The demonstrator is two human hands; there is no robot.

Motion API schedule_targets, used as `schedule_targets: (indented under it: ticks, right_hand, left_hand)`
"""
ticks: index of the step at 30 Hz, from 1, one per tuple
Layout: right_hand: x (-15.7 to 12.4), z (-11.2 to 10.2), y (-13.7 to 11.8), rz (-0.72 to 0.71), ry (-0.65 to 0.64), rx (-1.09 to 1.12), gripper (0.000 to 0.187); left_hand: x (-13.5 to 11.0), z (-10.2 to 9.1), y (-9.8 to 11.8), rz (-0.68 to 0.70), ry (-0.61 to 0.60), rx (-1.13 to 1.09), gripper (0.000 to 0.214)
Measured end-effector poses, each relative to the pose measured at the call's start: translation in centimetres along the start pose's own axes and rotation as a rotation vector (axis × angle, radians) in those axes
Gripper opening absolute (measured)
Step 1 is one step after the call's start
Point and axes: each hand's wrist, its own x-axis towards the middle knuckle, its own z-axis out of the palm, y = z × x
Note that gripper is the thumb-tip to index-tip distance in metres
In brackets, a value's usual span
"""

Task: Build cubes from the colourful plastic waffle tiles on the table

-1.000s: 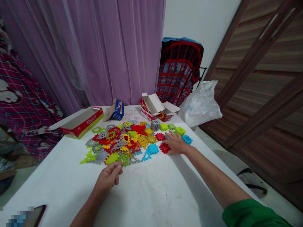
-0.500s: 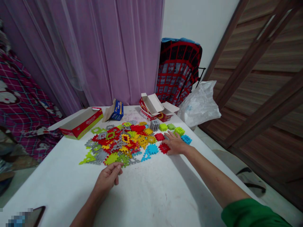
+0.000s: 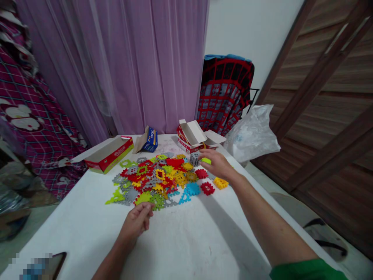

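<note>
My right hand reaches over the right side of the toy pieces with fingers stretched out. Its fingertips are at a grey stack of interlocking building plates; whether they touch it I cannot tell. A lime green piece shows partly beneath the fingers. Below the hand lie two red toothed pieces and a yellow toothed piece. My left hand rests curled at the near edge of the pile, thumb against fingers, beside a green gear-edged piece. Nothing shows in it.
A mixed pile of plastic building pieces covers the middle of the white table. Behind stand an open red box, a blue box and more red boxes. A white plastic bag hangs at right; a phone lies front left.
My right hand has moved up and away from the red pieces to the grey stack, uncovering the yellow piece. My left hand stays curled by the pile. The view has shifted slightly.
</note>
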Motion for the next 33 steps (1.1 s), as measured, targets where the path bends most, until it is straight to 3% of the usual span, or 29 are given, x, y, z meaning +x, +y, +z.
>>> schedule_targets:
  ticks: [5,9,16,20,23,26,29,33]
  right_hand:
    - [0.4,6.5,-6.7,0.011,-0.199,0.007,0.023]
    - [0.3,9.9,-9.5,-0.024,-0.266,-0.075,0.027]
    - [0.6,10.8,-10.8,-0.068,-0.265,-0.144,0.021]
    - [0.2,10.1,-10.6,-0.055,-0.164,-0.058,0.02]
    - [-0.6,10.1,-10.1,0.03,-0.038,0.174,0.022]
    - [-1.7,11.1,-10.0,0.192,0.075,0.639,0.026]
    - [-2.7,12.4,-10.7,0.353,0.038,1.093,0.036]
    - [-3.8,13.3,-12.0,0.448,-0.014,1.308,0.041]
  left_hand:
    - [0.4,-0.8,-0.4,0.028,0.0,-0.129,0.052]
    - [0.7,-1.0,-0.6,0.034,-0.01,-0.168,0.052]
    - [0.9,-0.9,-0.7,0.049,-0.038,-0.155,0.049]
    - [0.8,-0.9,-0.6,0.055,-0.048,-0.165,0.047]
    - [0.6,-0.9,-0.5,0.053,-0.052,-0.172,0.047]
    - [0.4,-0.6,-0.3,0.045,-0.048,-0.164,0.047]
    - [0.2,-0.3,0.0,0.041,-0.044,-0.126,0.052]
    - [0.1,0.0,-0.2,0.042,-0.048,-0.038,0.052]
